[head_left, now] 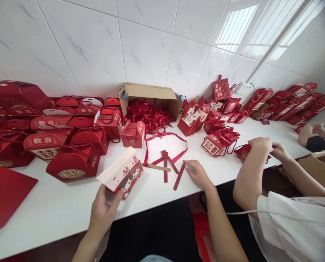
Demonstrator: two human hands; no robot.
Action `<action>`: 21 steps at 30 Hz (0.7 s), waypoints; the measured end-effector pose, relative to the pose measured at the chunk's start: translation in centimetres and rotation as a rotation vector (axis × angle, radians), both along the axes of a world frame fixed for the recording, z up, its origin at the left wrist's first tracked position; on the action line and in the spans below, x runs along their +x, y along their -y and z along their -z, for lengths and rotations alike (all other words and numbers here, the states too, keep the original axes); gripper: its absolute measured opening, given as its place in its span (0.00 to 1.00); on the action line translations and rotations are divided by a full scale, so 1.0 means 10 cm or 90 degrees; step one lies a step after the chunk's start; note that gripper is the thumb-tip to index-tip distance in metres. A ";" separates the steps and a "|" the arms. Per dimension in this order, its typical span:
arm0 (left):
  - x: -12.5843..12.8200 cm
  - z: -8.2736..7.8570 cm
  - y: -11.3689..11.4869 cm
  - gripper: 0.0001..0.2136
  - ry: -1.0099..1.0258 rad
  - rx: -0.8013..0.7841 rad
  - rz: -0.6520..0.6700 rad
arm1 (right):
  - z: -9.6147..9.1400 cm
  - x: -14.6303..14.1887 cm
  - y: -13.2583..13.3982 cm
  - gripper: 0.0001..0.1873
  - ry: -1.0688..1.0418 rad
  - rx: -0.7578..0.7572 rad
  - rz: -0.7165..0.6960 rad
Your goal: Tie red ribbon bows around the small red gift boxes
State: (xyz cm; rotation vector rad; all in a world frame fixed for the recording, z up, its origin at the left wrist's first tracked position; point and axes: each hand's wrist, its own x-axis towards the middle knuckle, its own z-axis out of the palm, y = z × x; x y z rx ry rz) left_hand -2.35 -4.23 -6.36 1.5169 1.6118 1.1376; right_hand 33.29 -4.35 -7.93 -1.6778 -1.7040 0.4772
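My left hand grips a small gift box by its near lower side, thumb on the front. The box is red with a printed cartoon couple, and its cream flap stands open. At the near end of a loose dark red strip, the thumb and fingertips of my right hand close on its tip; the rest of the strip slants along the table. Beside it are more dark red strips, joined at a flower-shaped end. A red ribbon loop and a tan flat stick lie behind.
A cardboard box spills red ribbons at the back. Finished red gift boxes crowd the left; smaller ones stand right. A co-worker's hands handle a red box at right. A white cable crosses the co-worker's lap.
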 end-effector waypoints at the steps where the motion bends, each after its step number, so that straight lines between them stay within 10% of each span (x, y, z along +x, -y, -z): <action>1: 0.00 0.00 -0.01 0.25 0.013 -0.003 0.003 | 0.00 -0.02 0.00 0.18 0.006 -0.001 0.000; 8: -0.03 0.03 0.03 0.48 -0.012 0.237 -0.045 | 0.04 -0.10 0.00 0.10 0.011 0.019 0.013; 14: 0.08 -0.17 0.41 0.32 -0.050 0.468 -0.141 | -0.04 -0.21 0.12 0.09 -0.052 0.075 0.000; 21: 0.51 -0.52 0.59 0.07 -0.072 0.317 0.328 | -0.44 -0.72 0.40 0.08 -0.218 0.139 -0.088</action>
